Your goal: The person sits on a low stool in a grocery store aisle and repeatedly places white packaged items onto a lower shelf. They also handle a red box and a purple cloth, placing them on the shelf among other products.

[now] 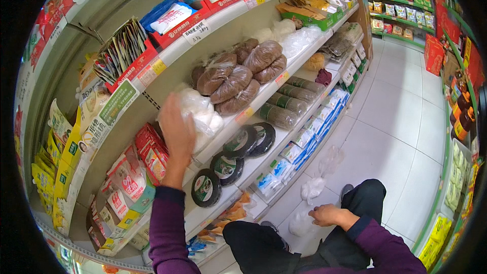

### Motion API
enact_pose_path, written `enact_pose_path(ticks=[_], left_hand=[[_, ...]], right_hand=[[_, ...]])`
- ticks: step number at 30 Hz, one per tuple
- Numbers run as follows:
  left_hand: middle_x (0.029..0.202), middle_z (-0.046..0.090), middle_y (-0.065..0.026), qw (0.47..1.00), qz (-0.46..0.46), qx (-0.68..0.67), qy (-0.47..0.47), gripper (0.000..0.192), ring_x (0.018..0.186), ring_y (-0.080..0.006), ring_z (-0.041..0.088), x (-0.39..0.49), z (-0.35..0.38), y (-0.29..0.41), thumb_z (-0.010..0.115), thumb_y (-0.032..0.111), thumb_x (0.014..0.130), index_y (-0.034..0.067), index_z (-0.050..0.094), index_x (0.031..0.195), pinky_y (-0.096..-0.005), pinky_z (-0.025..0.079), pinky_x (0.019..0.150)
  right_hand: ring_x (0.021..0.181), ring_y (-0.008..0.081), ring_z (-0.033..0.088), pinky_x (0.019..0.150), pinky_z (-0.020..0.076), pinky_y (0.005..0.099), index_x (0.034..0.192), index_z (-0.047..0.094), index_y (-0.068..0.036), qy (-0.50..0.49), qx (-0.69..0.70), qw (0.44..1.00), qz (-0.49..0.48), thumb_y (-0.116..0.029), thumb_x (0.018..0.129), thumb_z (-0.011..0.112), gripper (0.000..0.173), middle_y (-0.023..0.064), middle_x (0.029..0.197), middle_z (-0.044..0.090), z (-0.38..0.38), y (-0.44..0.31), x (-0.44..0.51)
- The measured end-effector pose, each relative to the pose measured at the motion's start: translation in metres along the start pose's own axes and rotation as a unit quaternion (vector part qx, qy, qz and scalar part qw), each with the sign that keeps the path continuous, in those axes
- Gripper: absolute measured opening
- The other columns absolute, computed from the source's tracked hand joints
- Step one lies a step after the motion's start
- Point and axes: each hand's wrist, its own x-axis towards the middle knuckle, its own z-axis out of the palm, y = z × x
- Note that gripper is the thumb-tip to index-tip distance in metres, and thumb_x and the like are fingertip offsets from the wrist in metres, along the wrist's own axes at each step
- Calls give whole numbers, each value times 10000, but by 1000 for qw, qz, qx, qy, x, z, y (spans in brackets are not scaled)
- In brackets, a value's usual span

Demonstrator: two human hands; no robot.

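Observation:
My left hand [177, 129] is raised at the middle shelf, blurred, against the left side of clear plastic bags of white contents [201, 112]; its fingers point up and no grip on a bag can be made out. Right of these bags lies a pile of plastic bags with brown contents [232, 80]. Low above the floor, my right hand [325, 215] has its fingers curled near a clear bag of white contents [300, 222]; whether it grips the bag cannot be told. Another white-filled bag [312, 189] and a pale translucent bag [331, 160] lie beyond it on the tiles.
The lower shelf [243, 175] bears round black packages [206, 187] and wrapped bundles of noodle-like strands [287, 104]. Red boxes with packets line the upper shelf edge [228, 11]. Bottles [462, 121] stand on shelving across the tiled aisle [384, 137]. My knees are bent close to the shelves.

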Motion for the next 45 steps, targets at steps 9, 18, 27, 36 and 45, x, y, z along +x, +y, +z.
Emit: enact_pose_path(ticks=[9,18,27,36,45], left_hand=[[1078,710,-188,788,4,-328,-521,311,1022,-411,670,-227,19,105,604,273,978,82,659,1217,-507,533,869],[1218,701,-210,631,-139,-370,-668,415,1123,-406,658,-404,95,140,597,360,987,66,645,1276,-508,511,925],[1156,715,-205,638,-93,-290,-707,361,1099,-421,655,-406,92,137,578,362,988,110,667,1232,-517,514,929],[1147,723,-193,646,-98,-299,-696,379,1098,-423,655,-407,89,141,583,379,986,116,663,1245,-521,512,934],[1163,716,-200,642,-107,-300,-698,381,1097,-435,653,-402,86,141,596,360,984,108,662,1262,-516,516,931]], right_hand=[[1069,400,679,884,549,517,1233,612,-64,-9,1,1000,-13,-340,953,640,394,188,1133,694,3,0,6],[1083,411,672,865,557,525,1209,619,-46,-33,-10,999,1,-340,962,625,384,198,1144,685,4,6,12],[1095,399,668,884,546,522,1271,606,-82,-51,6,999,-2,-350,966,634,407,186,1184,679,3,-11,26],[1091,403,669,885,545,519,1290,603,-82,-59,0,998,10,-353,960,641,428,189,1177,684,4,-2,17],[1085,407,665,892,540,528,1226,612,-48,-46,6,999,10,-320,960,637,381,200,1165,677,0,-9,14]])
